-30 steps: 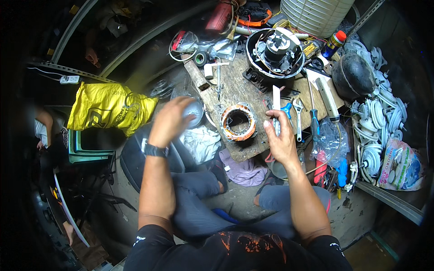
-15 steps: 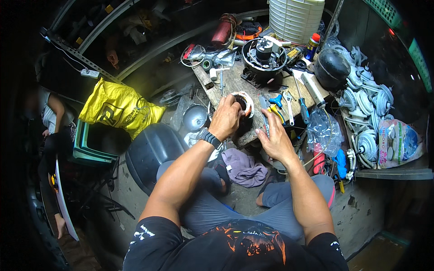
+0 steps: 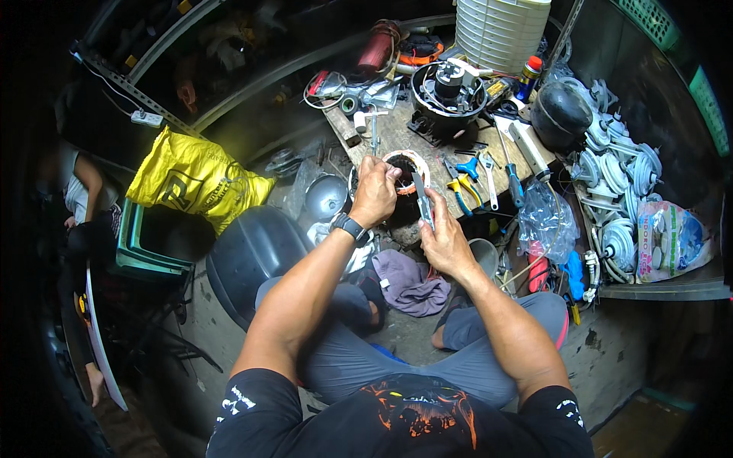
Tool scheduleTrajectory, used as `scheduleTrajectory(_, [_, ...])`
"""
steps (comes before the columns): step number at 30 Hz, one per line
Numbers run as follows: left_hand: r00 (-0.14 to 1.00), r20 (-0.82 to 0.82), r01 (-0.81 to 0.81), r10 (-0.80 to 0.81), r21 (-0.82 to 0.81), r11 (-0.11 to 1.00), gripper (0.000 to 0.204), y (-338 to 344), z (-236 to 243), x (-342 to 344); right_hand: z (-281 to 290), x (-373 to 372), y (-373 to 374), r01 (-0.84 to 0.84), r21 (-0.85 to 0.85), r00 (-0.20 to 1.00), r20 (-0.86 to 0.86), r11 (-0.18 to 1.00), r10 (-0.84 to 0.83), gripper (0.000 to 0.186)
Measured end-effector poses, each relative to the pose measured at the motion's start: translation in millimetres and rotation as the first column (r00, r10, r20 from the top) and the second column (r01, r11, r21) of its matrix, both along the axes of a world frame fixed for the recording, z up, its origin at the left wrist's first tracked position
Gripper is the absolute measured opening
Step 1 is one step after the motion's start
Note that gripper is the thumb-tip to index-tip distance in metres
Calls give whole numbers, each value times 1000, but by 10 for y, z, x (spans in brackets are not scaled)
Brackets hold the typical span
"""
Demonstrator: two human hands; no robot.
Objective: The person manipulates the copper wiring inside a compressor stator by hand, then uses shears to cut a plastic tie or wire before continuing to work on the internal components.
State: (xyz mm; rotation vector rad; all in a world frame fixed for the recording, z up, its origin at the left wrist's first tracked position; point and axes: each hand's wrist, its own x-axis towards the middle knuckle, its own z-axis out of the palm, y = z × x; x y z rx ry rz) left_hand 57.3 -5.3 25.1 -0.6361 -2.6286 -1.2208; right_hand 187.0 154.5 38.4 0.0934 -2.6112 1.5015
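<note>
Coming nearer, the right hand [image 3: 444, 238] brought its clasped knife [image 3: 424, 208] beside the coil ring [image 3: 418, 162] on the bench [image 3: 397, 128]; the left hand [image 3: 374, 191] curled at its rim, pinch unclear, so two-handed work seemed prepared.

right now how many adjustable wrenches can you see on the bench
1: the wrench, between the pliers and the screwdriver, up and right of your right hand. Others may be hidden in the bench clutter.

The person's two hands [image 3: 374, 192], one knife [image 3: 422, 200], one coil ring [image 3: 416, 159], one adjustable wrench [image 3: 489, 182], one wristwatch [image 3: 351, 228], one yellow sack [image 3: 200, 180], one spray can [image 3: 527, 79].
</note>
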Motion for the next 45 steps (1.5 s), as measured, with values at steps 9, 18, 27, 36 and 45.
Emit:
scheduleTrajectory(9, [1000,26,0,-2,47,999,18,3,14,-17,-64,-74,-117,73,-183,990,133,980,-49,57])
scheduleTrajectory(18, [997,66,-49,46,47,998,24,31,-52,14,-344,-100,-296,158,-96,987,-3,983,-159,50])
scheduleTrajectory(27, [973,150,-191,175,98,977,30,310,4,245,-259,-71,-531,361,-28,923,-135,932,-361,47])
scheduleTrajectory(36, [968,212,-165,135,131,978,33,277,42,224,-326,-91,-780,458,-90,883,-75,885,-464,50])
scheduleTrajectory(45, [969,228,-126,95,125,984,29,245,79,226,-88,-151,-698,425,-74,905,24,902,-424,49])
